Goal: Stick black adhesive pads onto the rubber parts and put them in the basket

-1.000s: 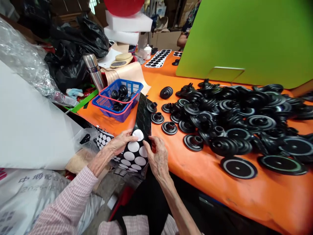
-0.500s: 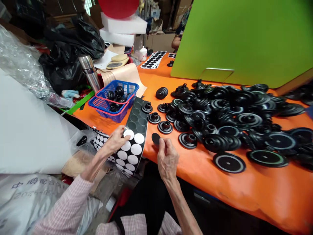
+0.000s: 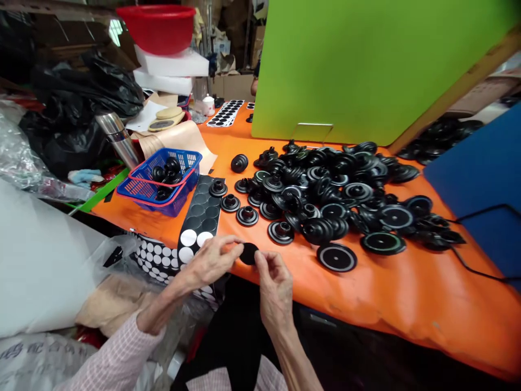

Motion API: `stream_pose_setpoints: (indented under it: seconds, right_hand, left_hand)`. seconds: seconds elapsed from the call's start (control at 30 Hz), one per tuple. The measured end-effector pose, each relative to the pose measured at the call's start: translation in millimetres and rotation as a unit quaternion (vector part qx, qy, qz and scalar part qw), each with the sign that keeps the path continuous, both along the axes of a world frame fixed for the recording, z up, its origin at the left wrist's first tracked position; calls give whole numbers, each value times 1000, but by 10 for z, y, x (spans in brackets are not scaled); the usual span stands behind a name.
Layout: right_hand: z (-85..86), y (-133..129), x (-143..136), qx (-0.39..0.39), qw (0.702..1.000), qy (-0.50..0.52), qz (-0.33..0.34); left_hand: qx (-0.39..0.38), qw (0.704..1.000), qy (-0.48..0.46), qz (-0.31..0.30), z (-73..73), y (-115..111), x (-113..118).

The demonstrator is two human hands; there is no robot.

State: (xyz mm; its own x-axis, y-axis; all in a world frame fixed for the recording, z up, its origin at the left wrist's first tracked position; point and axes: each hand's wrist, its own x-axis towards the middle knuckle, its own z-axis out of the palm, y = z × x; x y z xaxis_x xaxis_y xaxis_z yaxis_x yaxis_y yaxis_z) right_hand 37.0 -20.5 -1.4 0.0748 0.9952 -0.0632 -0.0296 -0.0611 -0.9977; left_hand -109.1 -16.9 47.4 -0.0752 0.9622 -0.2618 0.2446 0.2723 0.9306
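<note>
A round black sticker [image 3: 248, 253] is held level between my two hands, just above the table's front edge. My right hand [image 3: 274, 282] pinches its right edge between thumb and fingers. At the left edge, the thumb and forefinger of my left hand [image 3: 214, 259] close on it. Under and beside my left hand, a sticker sheet [image 3: 202, 210] hangs over the table edge, with black circles above and bare white circles lower down. Several black disc-shaped parts with raised hubs [image 3: 247, 215] stand near the sheet, beside a large heap of black discs [image 3: 325, 184].
A blue basket [image 3: 179, 203] with a pink handle holds black parts on the left of the orange table [image 3: 411, 304]. Behind it stands a steel flask [image 3: 118, 140]. A green board [image 3: 334, 70] rises at the back, and a blue panel [image 3: 484, 179] stands on the right.
My left hand has left the sticker sheet and moved right to the black sticker in my right hand. The view has swung to the right, showing the blue panel.
</note>
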Motion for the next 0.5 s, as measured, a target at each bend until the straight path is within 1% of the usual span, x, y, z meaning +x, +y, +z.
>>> stream_pose_setpoints:
  seconds: [0.03, 0.07, 0.1, 0.13, 0.17, 0.23, 0.27, 0.33, 0.37, 0.43, 0.47, 0.5]
  right_hand:
    - [11, 32, 41, -3, 1000, 11, -25]
    - [22, 56, 83, -2, 999, 22, -45]
    - [32, 72, 127, -1, 998, 31, -53]
    - [39, 79, 174, -2, 998, 35, -47]
    - [44, 76, 222, -5, 999, 33, -31]
    - [38, 50, 325, -11, 1000, 14, 3]
    - [29, 31, 378, -14, 1000, 3, 17]
    - [6, -11, 482, -15, 999, -16, 36]
    - [-5, -32, 529, -12, 999, -24, 41]
    - [-10, -67, 607, 5, 998, -50, 48]
    - [-1, -81, 635, 17, 996, -69, 49]
    - [16, -93, 654, 29, 994, -90, 51]
  left_hand:
    - [41, 996, 85, 0, 22, 90, 18]
    - [80, 984, 160, 8, 34, 200, 43]
    - [111, 970, 215, 21, 32, 326, 75]
    - [123, 964, 233, 25, 14, 461, 111]
    - [126, 966, 226, 19, -17, 595, 149]
    - [124, 978, 167, 6, -100, 818, 213]
    - [121, 983, 138, 4, -141, 890, 232]
    - [105, 990, 92, 8, -196, 933, 239]
    - [94, 993, 74, 9, -207, 904, 228]
    - [60, 998, 24, -2, -202, 764, 193]
    - [35, 999, -31, -3, -191, 666, 178]
    - [4, 994, -108, 5, -180, 561, 168]
